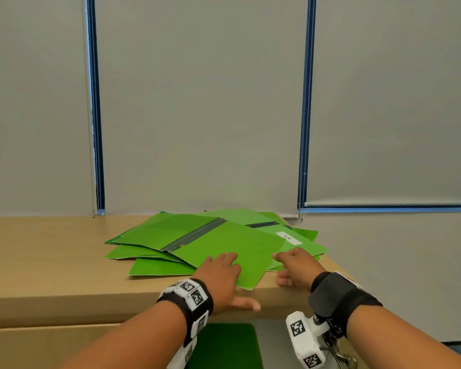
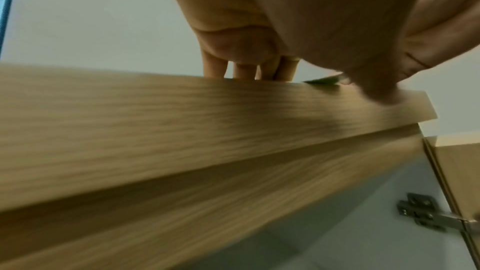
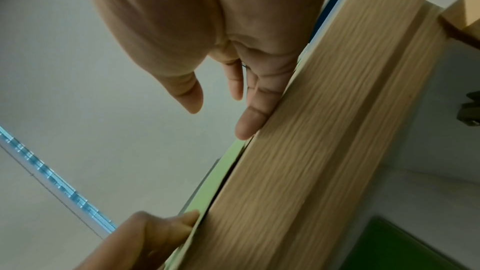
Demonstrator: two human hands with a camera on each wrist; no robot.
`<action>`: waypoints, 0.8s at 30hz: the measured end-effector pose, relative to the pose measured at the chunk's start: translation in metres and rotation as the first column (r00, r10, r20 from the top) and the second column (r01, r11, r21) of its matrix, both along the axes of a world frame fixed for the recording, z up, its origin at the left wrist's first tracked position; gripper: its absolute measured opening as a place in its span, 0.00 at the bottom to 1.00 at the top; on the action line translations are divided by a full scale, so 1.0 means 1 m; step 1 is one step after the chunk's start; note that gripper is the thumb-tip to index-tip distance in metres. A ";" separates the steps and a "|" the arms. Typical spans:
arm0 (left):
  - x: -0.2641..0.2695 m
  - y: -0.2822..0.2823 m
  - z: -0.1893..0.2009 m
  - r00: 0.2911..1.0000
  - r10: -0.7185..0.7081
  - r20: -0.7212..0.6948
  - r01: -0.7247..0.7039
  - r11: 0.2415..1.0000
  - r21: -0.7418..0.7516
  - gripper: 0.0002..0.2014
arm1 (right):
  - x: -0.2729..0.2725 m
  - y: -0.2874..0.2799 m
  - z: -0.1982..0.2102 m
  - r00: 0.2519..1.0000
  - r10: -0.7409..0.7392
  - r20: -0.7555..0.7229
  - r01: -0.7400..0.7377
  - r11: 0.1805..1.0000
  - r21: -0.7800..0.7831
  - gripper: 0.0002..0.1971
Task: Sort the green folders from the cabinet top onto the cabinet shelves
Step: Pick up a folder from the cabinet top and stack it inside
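Observation:
A loose pile of green folders (image 1: pixel 155 231) lies on the wooden cabinet top (image 1: pixel 51 262). The top folder (image 1: pixel 245 243), with a grey spine strip, reaches the front edge with one corner. My left hand (image 1: pixel 233 278) lies flat on its near left part, thumb hanging over the cabinet's front edge. My right hand (image 1: pixel 281 269) rests straight fingers on its right edge, thumb apart. In the left wrist view the left hand (image 2: pixel 285 59) reaches over the edge beside a green corner (image 2: pixel 323 81). The right wrist view shows the right hand (image 3: pixel 219 122) against the folder edge (image 3: pixel 223 174).
Another green folder (image 1: pixel 224 344) lies inside the cabinet below the top, also seen dark in the right wrist view (image 3: pixel 402 243). One folder in the pile bears a white label (image 1: pixel 289 238). A metal hinge (image 2: pixel 420 213) sits inside the cabinet. Closed blinds (image 1: pixel 197 102) stand right behind.

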State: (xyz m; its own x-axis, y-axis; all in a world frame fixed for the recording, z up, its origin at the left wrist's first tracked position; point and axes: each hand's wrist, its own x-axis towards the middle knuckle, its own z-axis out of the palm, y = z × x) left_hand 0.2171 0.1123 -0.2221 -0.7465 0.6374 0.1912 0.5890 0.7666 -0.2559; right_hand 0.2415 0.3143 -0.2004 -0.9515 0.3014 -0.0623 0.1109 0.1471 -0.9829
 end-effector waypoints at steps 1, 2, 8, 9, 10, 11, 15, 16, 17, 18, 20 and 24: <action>0.005 -0.006 -0.002 0.999 0.010 0.034 -0.010 1.000 0.016 0.43 | -0.001 0.001 0.000 1.000 -0.009 0.001 0.009 1.000 -0.001 0.12; 0.007 -0.009 -0.003 0.999 0.007 0.035 -0.009 0.999 0.042 0.33 | -0.002 0.002 -0.001 1.000 -0.017 0.001 0.017 1.000 -0.016 0.12; 0.009 -0.020 0.011 1.000 -0.025 -0.001 0.024 0.916 0.400 0.20 | 0.007 -0.004 0.002 0.996 0.063 0.059 -0.056 0.990 -0.128 0.26; 0.012 -0.018 0.013 0.999 -0.051 -0.018 0.053 0.898 0.436 0.20 | 0.007 -0.006 0.003 0.994 0.103 0.042 -0.092 0.975 -0.203 0.28; 0.017 -0.016 0.014 0.996 -0.086 -0.034 0.091 0.880 0.466 0.21 | 0.007 -0.009 0.005 0.991 0.134 0.006 -0.127 0.949 -0.288 0.27; 0.023 -0.015 0.015 0.990 -0.131 -0.053 0.140 0.860 0.491 0.21 | 0.007 -0.012 0.008 0.987 0.156 -0.039 -0.159 0.923 -0.349 0.22; 0.038 -0.023 0.023 0.973 -0.226 -0.051 0.218 0.816 0.535 0.23 | 0.003 -0.022 0.020 0.957 0.159 -0.242 -0.261 0.837 -0.481 0.16; 0.038 -0.028 0.025 0.977 -0.208 -0.050 0.203 0.827 0.524 0.23 | 0.004 -0.025 0.024 0.948 0.158 -0.275 -0.284 0.808 -0.516 0.18; 0.038 -0.032 0.027 0.981 -0.185 -0.049 0.185 0.849 0.495 0.23 | 0.005 -0.027 0.028 0.939 0.174 -0.298 -0.316 0.783 -0.536 0.22; 0.039 -0.034 0.028 0.985 -0.170 -0.042 0.171 0.876 0.451 0.23 | 0.006 -0.030 0.032 0.931 0.205 -0.302 -0.343 0.777 -0.529 0.25; 0.045 -0.038 0.026 0.983 -0.182 0.011 0.162 0.901 0.401 0.27 | 0.008 -0.039 0.036 0.930 0.202 -0.306 -0.324 0.842 -0.431 0.17; 0.044 -0.050 0.029 0.983 -0.173 0.057 0.094 0.751 0.654 0.28 | 0.008 -0.038 0.038 0.916 0.085 -0.392 -0.235 0.905 -0.354 0.22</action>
State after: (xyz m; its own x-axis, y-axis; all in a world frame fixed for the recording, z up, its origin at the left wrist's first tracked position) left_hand 0.2610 0.0624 -0.1933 -0.7040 0.4854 0.5184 0.6909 0.6368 0.3421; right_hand 0.2490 0.2767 -0.1624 -0.9627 0.1663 0.2135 -0.2524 -0.2671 -0.9300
